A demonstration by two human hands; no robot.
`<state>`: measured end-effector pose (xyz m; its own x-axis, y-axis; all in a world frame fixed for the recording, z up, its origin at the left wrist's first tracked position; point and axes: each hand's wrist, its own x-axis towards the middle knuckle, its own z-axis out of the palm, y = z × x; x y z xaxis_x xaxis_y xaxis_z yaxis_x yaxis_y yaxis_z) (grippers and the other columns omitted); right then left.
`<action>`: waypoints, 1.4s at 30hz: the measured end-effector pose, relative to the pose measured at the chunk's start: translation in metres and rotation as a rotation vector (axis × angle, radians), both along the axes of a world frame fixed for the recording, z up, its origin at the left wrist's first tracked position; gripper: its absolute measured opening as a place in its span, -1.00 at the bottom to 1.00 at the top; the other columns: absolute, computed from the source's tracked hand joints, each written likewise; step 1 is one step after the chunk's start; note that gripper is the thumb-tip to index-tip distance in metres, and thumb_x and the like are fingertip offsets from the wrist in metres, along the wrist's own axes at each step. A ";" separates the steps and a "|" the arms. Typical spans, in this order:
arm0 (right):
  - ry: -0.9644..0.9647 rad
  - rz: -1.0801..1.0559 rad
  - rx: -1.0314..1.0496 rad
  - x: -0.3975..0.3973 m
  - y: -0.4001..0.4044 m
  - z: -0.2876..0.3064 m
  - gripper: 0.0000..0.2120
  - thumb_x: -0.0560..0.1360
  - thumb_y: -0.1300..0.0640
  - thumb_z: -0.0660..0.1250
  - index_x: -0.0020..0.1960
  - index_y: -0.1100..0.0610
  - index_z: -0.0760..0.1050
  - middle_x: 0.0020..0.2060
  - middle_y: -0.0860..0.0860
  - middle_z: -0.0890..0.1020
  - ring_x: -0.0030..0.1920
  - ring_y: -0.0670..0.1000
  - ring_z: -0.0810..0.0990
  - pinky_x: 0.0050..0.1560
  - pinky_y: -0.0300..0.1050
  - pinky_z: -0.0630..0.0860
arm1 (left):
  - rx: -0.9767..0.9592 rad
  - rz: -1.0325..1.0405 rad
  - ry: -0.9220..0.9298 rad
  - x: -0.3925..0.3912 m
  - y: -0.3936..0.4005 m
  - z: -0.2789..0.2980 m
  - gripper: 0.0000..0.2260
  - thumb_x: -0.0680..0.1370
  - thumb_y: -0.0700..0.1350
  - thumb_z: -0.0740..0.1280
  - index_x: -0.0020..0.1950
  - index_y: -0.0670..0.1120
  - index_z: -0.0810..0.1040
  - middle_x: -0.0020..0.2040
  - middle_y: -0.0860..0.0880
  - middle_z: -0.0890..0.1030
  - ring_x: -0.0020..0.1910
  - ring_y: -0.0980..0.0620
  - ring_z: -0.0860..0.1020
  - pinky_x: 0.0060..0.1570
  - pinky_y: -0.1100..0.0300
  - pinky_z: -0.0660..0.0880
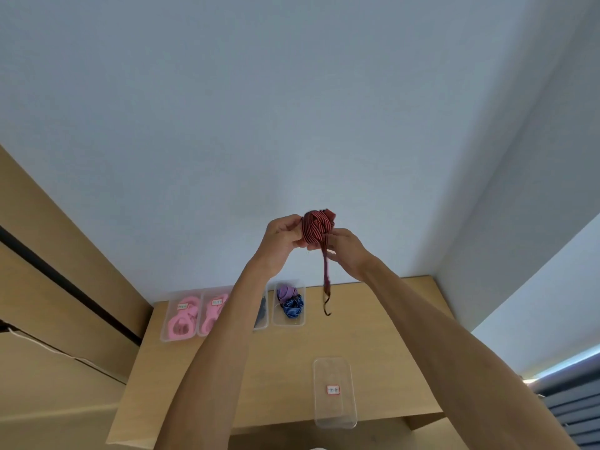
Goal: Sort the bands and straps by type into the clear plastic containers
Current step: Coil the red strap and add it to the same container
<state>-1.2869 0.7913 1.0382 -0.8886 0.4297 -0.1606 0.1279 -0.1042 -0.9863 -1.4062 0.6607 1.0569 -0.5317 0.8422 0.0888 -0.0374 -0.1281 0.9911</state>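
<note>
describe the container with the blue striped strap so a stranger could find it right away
Start at the wooden table and look along its far edge, where a row of clear containers sits by the wall. Take the rightmost container. It alone holds a purple strap and a blue striped strap; the left ones hold pink.

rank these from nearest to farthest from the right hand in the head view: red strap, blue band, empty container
1. red strap: pinched by the right hand, its tail hanging below.
2. blue band: lower left, in a back-row container.
3. empty container: far below, at the table's near edge.
</note>
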 end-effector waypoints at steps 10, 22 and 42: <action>-0.105 0.032 0.121 -0.009 -0.012 0.003 -0.79 0.61 0.27 0.22 0.09 0.26 0.63 -0.07 0.06 0.63 -0.03 0.00 0.55 0.07 -0.13 0.50 | -0.163 0.530 0.179 -0.007 0.016 -0.009 -0.82 0.58 -0.25 0.30 -0.18 -0.28 0.59 -0.33 -0.14 0.59 -0.35 0.02 0.50 -0.30 0.12 0.45; -0.355 0.154 0.335 -0.014 -0.003 0.015 -0.75 0.36 0.29 0.47 0.02 0.19 0.57 -0.35 0.08 0.51 -0.38 0.05 0.43 -0.41 -0.16 0.41 | -0.574 0.578 0.744 -0.009 0.004 -0.043 -0.74 0.53 -0.29 0.21 -0.35 -0.18 0.32 -0.45 -0.03 0.32 -0.39 -0.04 0.28 -0.40 0.10 0.16; -0.054 0.085 0.599 -0.009 0.022 -0.005 -0.86 0.55 0.26 0.36 0.01 0.12 0.68 -0.11 0.00 0.65 -0.12 -0.16 0.58 -0.04 -0.33 0.49 | -0.568 -0.216 0.463 -0.023 -0.001 -0.025 -0.80 0.54 -0.38 0.25 -0.28 -0.24 0.49 -0.39 -0.09 0.44 -0.42 0.04 0.39 -0.37 0.24 0.33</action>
<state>-1.2963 0.8136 1.0334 -0.9210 0.3873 0.0411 0.1633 0.4798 -0.8621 -1.4290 0.6595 1.0315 -0.3644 0.9060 -0.2153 0.4316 0.3692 0.8230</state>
